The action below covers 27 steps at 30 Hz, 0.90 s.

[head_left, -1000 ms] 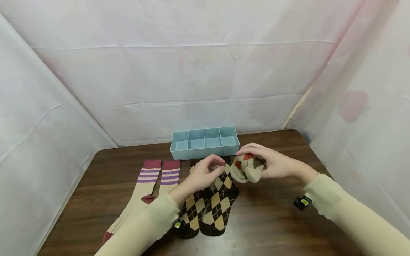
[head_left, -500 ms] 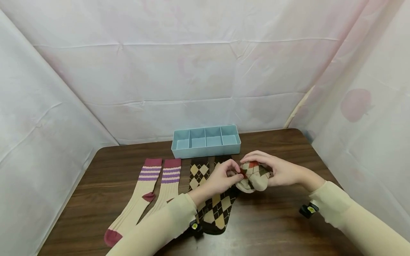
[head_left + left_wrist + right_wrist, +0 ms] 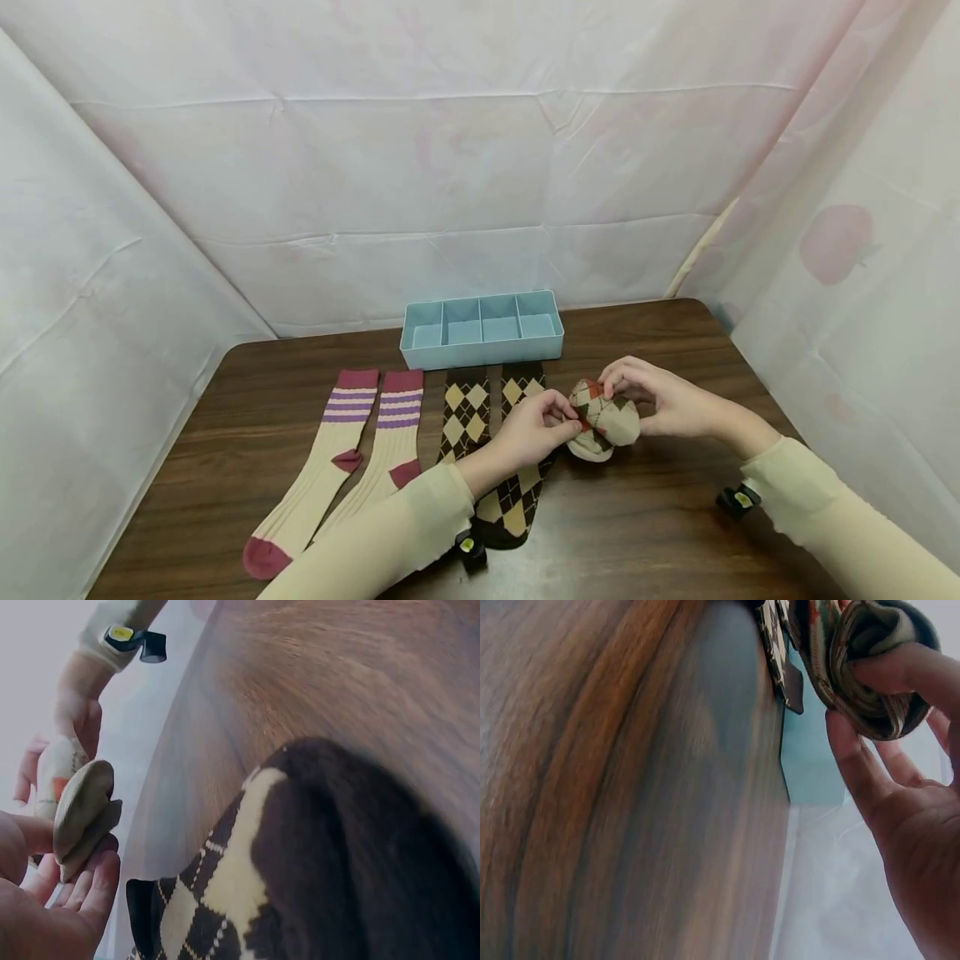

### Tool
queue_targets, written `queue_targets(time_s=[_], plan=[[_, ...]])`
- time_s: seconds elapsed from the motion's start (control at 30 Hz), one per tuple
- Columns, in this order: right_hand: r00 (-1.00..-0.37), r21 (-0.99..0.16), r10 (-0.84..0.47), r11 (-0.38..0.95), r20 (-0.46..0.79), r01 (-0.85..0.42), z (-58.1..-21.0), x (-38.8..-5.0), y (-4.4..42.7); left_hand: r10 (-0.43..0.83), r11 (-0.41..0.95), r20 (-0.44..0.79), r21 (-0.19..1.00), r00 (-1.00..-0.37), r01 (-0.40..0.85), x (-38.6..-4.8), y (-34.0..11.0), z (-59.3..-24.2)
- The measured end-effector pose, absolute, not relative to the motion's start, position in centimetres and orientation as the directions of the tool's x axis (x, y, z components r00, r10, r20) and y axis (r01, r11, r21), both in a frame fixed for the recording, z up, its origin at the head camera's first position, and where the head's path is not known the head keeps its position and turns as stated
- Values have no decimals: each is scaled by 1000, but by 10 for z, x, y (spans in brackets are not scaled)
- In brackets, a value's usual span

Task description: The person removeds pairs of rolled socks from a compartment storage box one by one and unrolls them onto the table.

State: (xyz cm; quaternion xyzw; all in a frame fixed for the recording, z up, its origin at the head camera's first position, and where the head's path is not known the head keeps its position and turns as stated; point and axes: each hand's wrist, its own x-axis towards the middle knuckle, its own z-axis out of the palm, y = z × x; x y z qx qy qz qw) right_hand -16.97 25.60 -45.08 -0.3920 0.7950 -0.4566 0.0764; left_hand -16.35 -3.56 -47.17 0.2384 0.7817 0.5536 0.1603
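A rolled pair of beige argyle socks (image 3: pixel 613 422), with red and olive diamonds, is held between both hands just above the table, right of centre. My left hand (image 3: pixel 532 427) pinches its left side between thumb and fingers. On the other side, my right hand (image 3: pixel 669 402) grips the roll; in the right wrist view its thumb presses into the spiral end of the sock roll (image 3: pixel 838 664). Beneath and beside my left forearm lie dark brown argyle socks (image 3: pixel 513 500), partly covered by that arm. The left wrist view shows their dark fabric (image 3: pixel 337 862) up close.
Cream socks (image 3: pixel 303 496) with purple stripes and maroon cuffs lie flat at the left, partly behind my left sleeve. A light blue box (image 3: pixel 487 353) with several compartments stands at the table's back. White fabric (image 3: pixel 420 183) hangs behind the brown table (image 3: pixel 645 533).
My left hand has moved right and now pinches the sock roll, which it was apart from a second ago. The roll and my right hand have shifted slightly right and nearer.
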Motion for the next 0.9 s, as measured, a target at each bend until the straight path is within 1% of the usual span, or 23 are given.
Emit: queue_targets(time_s=[0.13,0.2,0.27,0.3,0.47,0.57,0.77,0.9], plan=[[-649,-805,-731,247,210,-539,-450,-169,264,520,303,-5,936,-854,179,-162,-32,-470],[-635,-809,-742,229,215,-541,-449,-168,267,512,316,-17,934,-859,169,-162,-30,-468],[-634,-808,-739,219,229,-547,-447,-167,267,504,323,-28,933,-863,158,-162,-27,-466],[-643,-803,-730,228,233,-550,-447,-167,267,502,324,-35,934,-864,151,-162,-26,-465],[-732,-778,-648,344,208,-526,-445,-165,259,503,306,-43,943,-863,131,-161,-18,-466],[-754,-767,-626,379,199,-518,-446,-164,256,506,303,-47,945,-862,126,-160,-14,-468],[-730,-755,-647,362,219,-547,-448,-164,259,516,295,-48,948,-855,124,-157,-11,-469],[-709,-706,-668,388,227,-592,-448,-163,263,523,295,-57,948,-850,118,-152,-7,-469]])
